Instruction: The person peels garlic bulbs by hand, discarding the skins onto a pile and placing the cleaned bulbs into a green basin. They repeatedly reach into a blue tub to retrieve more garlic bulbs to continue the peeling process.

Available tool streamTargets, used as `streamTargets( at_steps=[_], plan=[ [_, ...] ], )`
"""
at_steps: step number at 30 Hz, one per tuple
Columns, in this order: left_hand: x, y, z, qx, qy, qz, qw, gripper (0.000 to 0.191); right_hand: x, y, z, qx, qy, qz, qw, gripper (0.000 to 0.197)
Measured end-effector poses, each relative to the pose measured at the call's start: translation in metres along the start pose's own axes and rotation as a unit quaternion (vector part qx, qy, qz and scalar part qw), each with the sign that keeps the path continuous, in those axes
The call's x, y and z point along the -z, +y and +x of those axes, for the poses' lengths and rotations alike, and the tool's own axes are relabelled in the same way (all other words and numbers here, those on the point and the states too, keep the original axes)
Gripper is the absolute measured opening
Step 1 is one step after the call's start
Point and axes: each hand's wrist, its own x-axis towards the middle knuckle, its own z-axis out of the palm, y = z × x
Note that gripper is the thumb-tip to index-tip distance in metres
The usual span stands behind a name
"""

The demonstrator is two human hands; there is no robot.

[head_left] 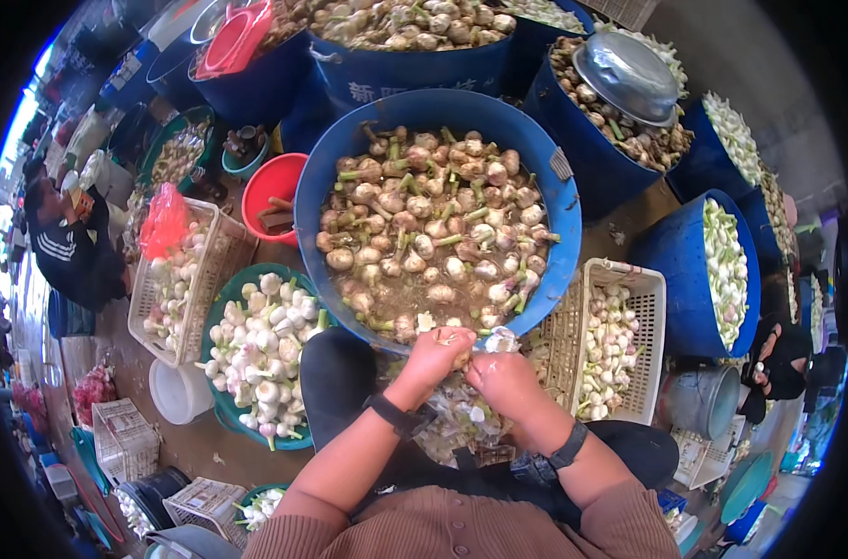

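A large blue plastic tub (312, 230) stands before me, with muddy garlic bulbs (424, 206) floating in brown water. My left hand (434, 356) and my right hand (501, 377) meet at the tub's near rim, their fingers closed around a garlic bulb (461, 360) that they mostly cover. White peeled skin or a bulb (501, 340) shows just above my right hand; which it is I cannot tell. Below my hands, between my knees, lies a heap of papery garlic skins (466, 412). Cleaner white bulbs (267, 342) fill a green basin (221, 402) at my left.
Beside the tub are a red basin (256, 202) and, on the right, a cream plastic crate (651, 335) of garlic. Another garlic crate (137, 307) stands left. Blue barrels (410, 73) ring the far side, one under a metal bowl (627, 73). A person (74, 244) sits far left.
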Motion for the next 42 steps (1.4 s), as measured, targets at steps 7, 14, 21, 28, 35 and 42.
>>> streamTargets(
  at_steps=[7,14,21,28,35,42],
  plan=[
    [-0.010,-0.007,-0.017,-0.021,-0.114,-0.024,0.993,0.032,-0.004,0.010,-0.029,-0.339,-0.043,0.658,0.671,0.025],
    [-0.024,0.015,-0.040,-0.001,-0.185,0.284,0.941,0.058,-0.006,0.022,-0.054,-0.216,0.076,0.499,0.836,0.018],
    [-0.045,-0.007,-0.073,-0.528,-0.135,0.561,0.623,0.042,-0.017,0.041,-0.077,-0.268,0.052,0.748,0.605,0.015],
    [-0.050,-0.038,-0.074,-0.143,-0.004,-0.157,0.977,0.015,-0.006,0.003,-0.125,0.020,0.227,0.417,0.880,0.016],
    [-0.043,-0.025,-0.071,-0.061,0.065,-0.219,0.972,0.015,-0.045,0.042,-0.130,-0.134,0.148,-0.117,0.973,0.036],
    [-0.024,-0.020,-0.076,-0.317,0.091,0.191,0.924,0.017,0.005,-0.004,-0.068,0.027,0.279,0.289,0.915,0.028]
  ],
)
